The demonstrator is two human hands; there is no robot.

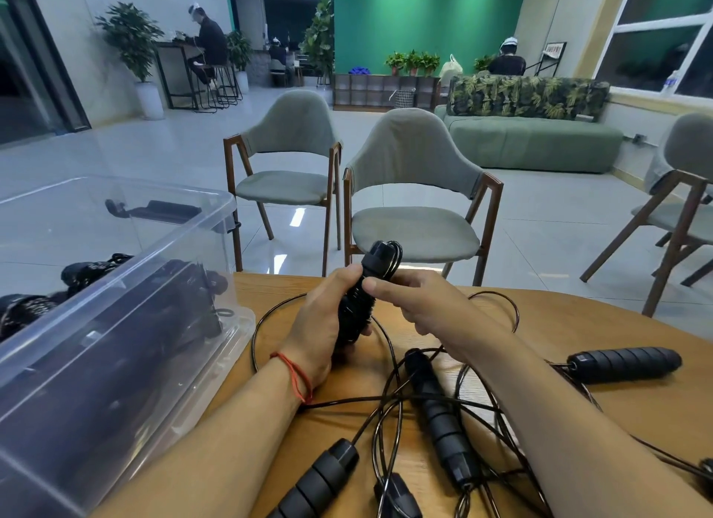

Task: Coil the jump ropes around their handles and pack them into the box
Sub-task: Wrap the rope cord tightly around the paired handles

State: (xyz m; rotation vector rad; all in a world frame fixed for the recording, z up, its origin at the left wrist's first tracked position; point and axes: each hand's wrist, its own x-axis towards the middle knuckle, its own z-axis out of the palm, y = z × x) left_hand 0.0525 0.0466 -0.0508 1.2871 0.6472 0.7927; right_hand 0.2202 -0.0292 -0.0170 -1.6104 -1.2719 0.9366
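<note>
Black ribbed jump-rope handle point(380, 260) held upright above the wooden surface point(578, 324), thin cord wound round it.

Head view: the left grip point(322, 324), a red string bracelet point(297, 378) at its wrist, is closed round the handle's lower half. The right grip point(418, 309) is narrow, thumb tip against the handle's side and fingers curled; whether cord lies between them is hidden. Loose black cord point(386, 401) lies tangled on the surface under both forearms, among four more handles: centre point(440, 413), right point(625, 363), near edge point(320, 479) and beside it point(397, 494). The clear plastic box point(216, 205) stands on the left, holding dark wound ropes point(185, 286). Grey chairs point(416, 193) stand beyond the surface.
</note>
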